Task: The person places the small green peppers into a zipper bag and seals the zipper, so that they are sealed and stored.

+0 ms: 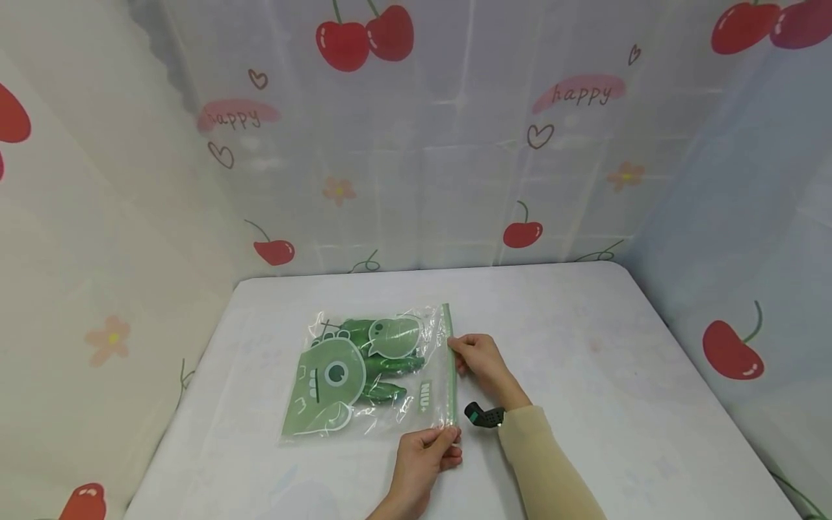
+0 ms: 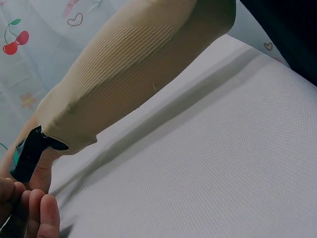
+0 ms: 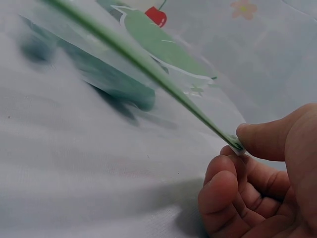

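A clear zip bag printed with green cartoon monsters lies on the table, its green zip strip on the right side. Several long, glossy green things with tapered ends show inside, partly hidden by the print. My right hand pinches the far end of the strip between thumb and fingers; the right wrist view shows the strip stretched taut from that grip. At the near corner, my left hand pinches the strip's other end. In the left wrist view only some left fingertips show.
The white table has rounded far corners. Cherry-printed curtains hang behind it and at both sides. A small black camera sits at the right wrist, just beyond the cuff of the beige sleeve.
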Action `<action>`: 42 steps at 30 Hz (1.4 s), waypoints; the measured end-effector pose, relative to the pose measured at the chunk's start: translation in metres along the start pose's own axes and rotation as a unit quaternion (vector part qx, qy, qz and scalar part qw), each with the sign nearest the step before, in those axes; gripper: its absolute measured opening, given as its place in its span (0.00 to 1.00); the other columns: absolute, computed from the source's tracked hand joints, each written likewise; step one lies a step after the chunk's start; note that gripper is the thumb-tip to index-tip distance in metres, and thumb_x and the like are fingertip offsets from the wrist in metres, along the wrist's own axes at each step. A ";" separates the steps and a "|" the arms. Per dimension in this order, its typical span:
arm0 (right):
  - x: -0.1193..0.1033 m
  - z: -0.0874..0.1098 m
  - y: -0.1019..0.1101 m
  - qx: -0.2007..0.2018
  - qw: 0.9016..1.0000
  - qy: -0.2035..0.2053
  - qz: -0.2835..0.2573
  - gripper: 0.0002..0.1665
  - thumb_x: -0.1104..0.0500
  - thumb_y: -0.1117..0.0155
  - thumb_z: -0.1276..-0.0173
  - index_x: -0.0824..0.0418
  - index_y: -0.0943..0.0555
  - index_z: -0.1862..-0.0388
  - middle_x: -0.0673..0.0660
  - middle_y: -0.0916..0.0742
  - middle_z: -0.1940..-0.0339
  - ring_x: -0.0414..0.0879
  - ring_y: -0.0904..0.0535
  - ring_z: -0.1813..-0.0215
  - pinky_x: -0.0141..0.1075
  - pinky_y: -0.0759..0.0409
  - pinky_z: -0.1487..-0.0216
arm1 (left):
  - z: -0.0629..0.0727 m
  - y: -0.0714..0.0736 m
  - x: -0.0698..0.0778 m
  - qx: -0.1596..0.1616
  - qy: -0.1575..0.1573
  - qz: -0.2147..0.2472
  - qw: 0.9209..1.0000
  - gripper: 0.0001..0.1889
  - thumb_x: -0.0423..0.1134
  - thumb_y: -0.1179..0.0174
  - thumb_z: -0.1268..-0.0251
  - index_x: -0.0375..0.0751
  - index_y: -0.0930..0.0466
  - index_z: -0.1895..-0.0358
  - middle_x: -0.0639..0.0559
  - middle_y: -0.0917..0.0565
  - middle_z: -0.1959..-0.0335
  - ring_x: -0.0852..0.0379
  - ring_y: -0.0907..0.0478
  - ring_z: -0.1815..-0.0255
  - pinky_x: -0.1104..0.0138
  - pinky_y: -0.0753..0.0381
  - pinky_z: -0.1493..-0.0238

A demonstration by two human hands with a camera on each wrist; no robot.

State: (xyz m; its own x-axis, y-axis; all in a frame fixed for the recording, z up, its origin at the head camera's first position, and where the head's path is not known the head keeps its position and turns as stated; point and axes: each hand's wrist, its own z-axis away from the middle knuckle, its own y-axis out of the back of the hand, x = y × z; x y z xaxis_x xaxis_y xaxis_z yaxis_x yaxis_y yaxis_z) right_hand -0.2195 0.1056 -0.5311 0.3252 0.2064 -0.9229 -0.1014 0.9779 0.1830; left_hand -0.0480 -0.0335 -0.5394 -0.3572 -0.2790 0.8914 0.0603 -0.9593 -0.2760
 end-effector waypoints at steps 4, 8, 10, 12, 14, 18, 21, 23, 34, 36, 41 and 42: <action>-0.001 -0.003 0.000 0.004 1.000 -0.005 0.005 0.15 0.54 0.35 0.24 0.66 0.14 0.60 0.53 0.20 0.78 0.43 0.25 0.76 0.33 0.25 0.72 | 0.000 0.000 0.001 0.001 0.002 -0.001 1.000 0.16 0.36 0.34 0.30 0.21 0.14 0.52 0.46 0.11 0.64 0.63 0.15 0.70 0.68 0.13 0.63; -0.002 -0.005 0.000 -0.001 1.000 -0.003 0.004 0.15 0.54 0.35 0.24 0.66 0.15 0.60 0.53 0.20 0.78 0.43 0.25 0.76 0.33 0.24 0.72 | 0.001 0.000 0.001 0.001 0.003 -0.005 1.000 0.16 0.36 0.33 0.30 0.21 0.14 0.53 0.46 0.11 0.64 0.63 0.15 0.70 0.69 0.13 0.64; -0.002 -0.006 0.001 -0.005 1.000 -0.001 0.001 0.15 0.54 0.35 0.25 0.66 0.15 0.60 0.53 0.20 0.77 0.43 0.25 0.76 0.33 0.24 0.72 | 0.001 0.000 0.000 0.001 0.002 -0.004 1.000 0.16 0.36 0.33 0.30 0.21 0.14 0.53 0.45 0.11 0.64 0.63 0.15 0.70 0.69 0.13 0.64; -0.003 -0.007 0.002 -0.007 1.000 0.002 0.001 0.14 0.54 0.35 0.25 0.66 0.14 0.60 0.53 0.20 0.77 0.43 0.25 0.76 0.33 0.24 0.71 | 0.000 0.000 0.001 0.000 0.001 -0.002 1.000 0.16 0.36 0.34 0.30 0.21 0.14 0.53 0.45 0.11 0.63 0.63 0.15 0.70 0.68 0.13 0.63; -0.003 -0.009 0.002 -0.009 1.000 0.003 0.001 0.14 0.54 0.35 0.25 0.66 0.14 0.60 0.53 0.20 0.77 0.43 0.25 0.75 0.33 0.24 0.71 | 0.000 0.000 0.000 0.000 -0.001 -0.001 1.000 0.16 0.36 0.34 0.30 0.20 0.14 0.52 0.44 0.11 0.63 0.63 0.15 0.70 0.68 0.13 0.63; -0.004 -0.012 0.002 -0.009 1.000 0.006 0.003 0.14 0.55 0.35 0.24 0.67 0.14 0.60 0.53 0.19 0.76 0.43 0.24 0.75 0.33 0.24 0.71 | 0.000 0.001 -0.001 -0.001 -0.002 -0.002 1.000 0.16 0.35 0.34 0.29 0.20 0.14 0.52 0.44 0.11 0.63 0.63 0.15 0.70 0.68 0.13 0.63; -0.005 -0.014 0.002 -0.010 1.000 0.006 0.006 0.14 0.55 0.35 0.24 0.67 0.14 0.59 0.53 0.19 0.76 0.43 0.25 0.75 0.33 0.24 0.71 | 0.001 0.001 -0.002 -0.001 -0.003 -0.004 1.000 0.16 0.35 0.35 0.29 0.19 0.15 0.51 0.44 0.11 0.63 0.62 0.15 0.70 0.68 0.12 0.63; -0.006 -0.015 0.002 -0.011 1.000 0.006 0.011 0.14 0.55 0.35 0.24 0.67 0.14 0.59 0.53 0.20 0.77 0.43 0.25 0.75 0.33 0.24 0.71 | 0.001 0.001 -0.002 -0.001 -0.002 -0.003 1.000 0.16 0.35 0.35 0.29 0.19 0.15 0.51 0.45 0.11 0.63 0.62 0.15 0.70 0.68 0.12 0.63; -0.014 -0.020 0.005 -0.018 1.000 0.015 0.012 0.14 0.54 0.35 0.25 0.66 0.15 0.62 0.53 0.21 0.77 0.43 0.25 0.76 0.33 0.24 0.71 | 0.001 0.001 0.001 -0.004 -0.006 -0.002 1.000 0.16 0.35 0.34 0.29 0.20 0.14 0.52 0.44 0.11 0.63 0.63 0.15 0.70 0.69 0.13 0.64; -0.015 -0.021 0.006 -0.019 1.000 0.014 0.013 0.15 0.54 0.35 0.25 0.66 0.15 0.62 0.53 0.21 0.77 0.43 0.24 0.75 0.33 0.24 0.71 | 0.001 0.001 0.000 -0.004 -0.002 0.000 1.000 0.16 0.35 0.34 0.30 0.20 0.14 0.53 0.44 0.11 0.63 0.63 0.15 0.70 0.69 0.13 0.64; -0.017 -0.024 0.006 -0.023 1.000 0.011 0.015 0.16 0.54 0.35 0.25 0.67 0.15 0.62 0.52 0.20 0.78 0.43 0.24 0.76 0.33 0.24 0.71 | 0.000 0.002 -0.001 -0.005 0.001 0.005 1.000 0.16 0.35 0.34 0.30 0.20 0.14 0.53 0.44 0.11 0.63 0.63 0.15 0.70 0.69 0.13 0.64; -0.018 -0.024 0.006 -0.024 1.000 0.010 0.015 0.16 0.54 0.35 0.25 0.67 0.15 0.62 0.52 0.20 0.78 0.42 0.24 0.76 0.33 0.24 0.71 | 0.000 0.002 -0.001 -0.005 0.000 0.005 1.000 0.16 0.35 0.34 0.30 0.20 0.14 0.53 0.44 0.11 0.63 0.63 0.15 0.70 0.69 0.13 0.64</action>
State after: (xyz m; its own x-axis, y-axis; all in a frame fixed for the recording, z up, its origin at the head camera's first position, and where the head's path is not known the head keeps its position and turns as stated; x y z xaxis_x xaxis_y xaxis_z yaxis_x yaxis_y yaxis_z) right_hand -0.2487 0.1070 -0.5220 0.3021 0.2337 -0.9242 -0.1550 0.9686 0.1943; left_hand -0.0477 -0.0351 -0.5409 -0.3569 -0.2882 0.8886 0.0547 -0.9560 -0.2881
